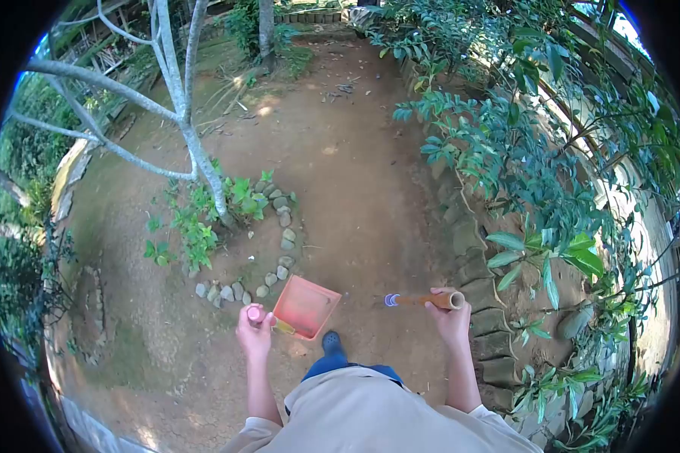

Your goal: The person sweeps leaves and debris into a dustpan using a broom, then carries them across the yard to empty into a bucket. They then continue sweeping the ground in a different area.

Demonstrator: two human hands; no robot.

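Observation:
My left hand (254,332) grips the pink-capped handle of a red dustpan (307,306), which hangs just above the bare dirt ground in front of me. My right hand (449,315) is closed around a bamboo stick (423,300) that points left, with a blue tip at its far end. My dark boot (332,343) shows between the two hands, below the dustpan.
A thin pale tree (196,151) rises at the left inside a ring of small stones (279,249) with green plants. A stone-block edging (468,241) and leafy shrubs (521,166) run along the right. A dirt path (340,151) stretches ahead.

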